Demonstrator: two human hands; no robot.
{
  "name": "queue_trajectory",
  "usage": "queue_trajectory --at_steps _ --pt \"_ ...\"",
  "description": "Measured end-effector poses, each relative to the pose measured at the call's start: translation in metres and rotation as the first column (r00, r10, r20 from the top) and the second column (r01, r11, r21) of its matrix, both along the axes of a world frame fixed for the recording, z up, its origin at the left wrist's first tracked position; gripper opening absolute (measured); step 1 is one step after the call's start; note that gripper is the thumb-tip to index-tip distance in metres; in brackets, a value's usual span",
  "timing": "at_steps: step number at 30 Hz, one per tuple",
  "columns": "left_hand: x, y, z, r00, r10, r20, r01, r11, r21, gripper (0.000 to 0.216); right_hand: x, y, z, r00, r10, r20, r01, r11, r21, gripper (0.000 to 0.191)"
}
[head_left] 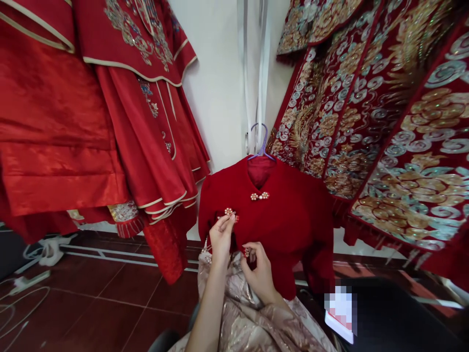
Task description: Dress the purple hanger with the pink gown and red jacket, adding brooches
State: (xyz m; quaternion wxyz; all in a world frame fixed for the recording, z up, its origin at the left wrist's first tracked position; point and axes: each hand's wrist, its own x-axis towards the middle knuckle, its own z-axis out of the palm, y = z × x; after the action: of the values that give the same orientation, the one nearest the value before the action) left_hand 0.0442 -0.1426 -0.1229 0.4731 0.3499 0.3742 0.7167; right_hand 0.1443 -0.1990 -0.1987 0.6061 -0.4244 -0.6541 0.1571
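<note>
A small red velvet jacket [286,220] hangs on a purple hanger [262,144] in front of me. It has pearl-and-gold clasps, one at the collar [259,196]. My left hand [221,238] pinches the jacket's edge right by a second clasp [230,213] near the shoulder. My right hand [259,271] is closed in a pinch on a lower clasp [247,252] at the jacket's side seam. A pale pink brocade skirt [252,318] hangs below the jacket, under my forearms.
Red embroidered robes [120,122] hang at the left. Dark red garments with gold and teal embroidery [384,112] hang at the right. White straps [254,68] hang down the white wall. Cables and a power strip [29,281] lie on the dark red floor tiles.
</note>
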Motion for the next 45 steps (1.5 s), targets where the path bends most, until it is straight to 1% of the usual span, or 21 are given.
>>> queue_trajectory --at_steps 3,7,10,12,14,17,18,20,21,23,24,26,28,30,32,34,36,37,40,42,45 --pt "0.0 -0.005 0.0 0.999 -0.035 0.018 0.035 0.999 -0.007 0.042 -0.001 0.001 0.0 1.0 0.009 0.002 -0.009 0.999 -0.031 0.027" --pt "-0.001 -0.015 0.004 0.996 -0.055 0.069 0.061 0.995 -0.085 0.048 0.002 -0.001 0.001 1.0 0.012 -0.022 -0.014 0.996 -0.083 0.024" --pt "0.002 -0.021 0.006 0.99 -0.078 0.121 0.092 0.989 -0.115 0.05 0.006 -0.003 0.003 1.0 -0.002 -0.025 0.0 0.996 -0.088 0.022" --pt "0.006 -0.024 0.005 0.987 -0.113 0.118 0.126 0.986 -0.109 0.048 0.007 -0.003 0.003 1.0 -0.003 -0.024 0.001 0.996 -0.087 0.022" --pt "0.009 -0.027 0.004 0.988 -0.112 0.104 0.119 0.991 -0.063 0.042 0.009 0.0 0.001 1.0 0.002 -0.025 -0.004 0.995 -0.096 0.022" --pt "0.008 -0.031 0.006 0.996 -0.048 0.081 0.042 0.996 0.075 0.035 0.01 0.008 -0.006 0.999 -0.004 -0.037 0.0 0.994 -0.112 0.02" --pt "0.007 -0.033 0.008 0.999 -0.029 0.042 0.024 0.992 0.122 0.034 0.011 0.011 -0.008 0.999 -0.009 -0.042 0.004 0.993 -0.116 0.019" --pt "0.006 -0.035 0.016 0.992 -0.009 -0.128 0.034 0.979 0.202 0.032 0.012 0.016 -0.012 0.999 -0.018 -0.047 0.012 0.992 -0.123 0.018" --pt "0.007 -0.035 0.02 0.968 -0.004 -0.25 0.066 0.969 0.24 0.03 0.013 0.017 -0.013 0.999 -0.019 -0.046 0.013 0.992 -0.126 0.019" --pt "0.01 -0.033 0.031 0.866 0.031 -0.499 0.149 0.936 0.317 0.025 0.014 0.019 -0.015 0.999 -0.014 -0.042 0.009 0.992 -0.129 0.019" --pt "0.013 -0.03 0.037 0.793 0.077 -0.604 0.182 0.917 0.356 0.024 0.015 0.019 -0.015 0.999 -0.013 -0.041 0.008 0.992 -0.129 0.02" --pt "0.018 -0.02 0.047 0.631 0.228 -0.741 0.203 0.874 0.442 0.023 0.016 0.019 -0.015 0.999 -0.013 -0.039 0.008 0.992 -0.129 0.02" --pt "0.023 -0.006 0.057 0.459 0.38 -0.803 0.206 0.834 0.512 0.025 0.018 0.019 -0.015 0.999 -0.013 -0.035 0.008 0.991 -0.133 0.02" --pt "0.025 0.009 0.064 0.298 0.469 -0.831 0.242 0.806 0.541 0.026 0.018 0.018 -0.014 0.999 -0.009 -0.033 0.004 0.99 -0.142 0.02" --pt "0.027 0.022 0.071 0.173 0.501 -0.848 0.28 0.8 0.53 0.026 0.017 0.016 -0.011 0.999 -0.001 -0.039 -0.005 0.989 -0.15 0.02" --pt "0.028 0.029 0.076 0.075 0.509 -0.857 0.287 0.813 0.507 0.026 0.015 0.012 -0.008 0.999 0.014 -0.044 -0.021 0.987 -0.157 0.021" --pt "0.029 0.031 0.081 0.005 0.502 -0.865 0.281 0.829 0.483 0.024 0.013 0.008 -0.004 0.999 0.03 -0.043 -0.036 0.987 -0.157 0.022" --pt "0.03 0.03 0.084 -0.015 0.496 -0.868 0.283 0.835 0.472 0.022 0.013 0.006 -0.003 0.999 0.034 -0.043 -0.04 0.987 -0.155 0.022" --pt "0.031 0.025 0.091 -0.018 0.496 -0.868 0.318 0.826 0.465 0.017 0.013 0.005 -0.002 0.999 0.026 -0.047 -0.033 0.989 -0.146 0.022" --pt "0.03 0.021 0.096 -0.015 0.525 -0.851 0.362 0.796 0.485 0.014 0.015 0.007 -0.004 0.999 0.016 -0.052 -0.023 0.989 -0.147 0.022" --pt "0.028 0.022 0.103 -0.036 0.588 -0.808 0.479 0.72 0.503 0.011 0.017 0.012 -0.008 0.998 0.007 -0.056 -0.015 0.988 -0.156 0.022"
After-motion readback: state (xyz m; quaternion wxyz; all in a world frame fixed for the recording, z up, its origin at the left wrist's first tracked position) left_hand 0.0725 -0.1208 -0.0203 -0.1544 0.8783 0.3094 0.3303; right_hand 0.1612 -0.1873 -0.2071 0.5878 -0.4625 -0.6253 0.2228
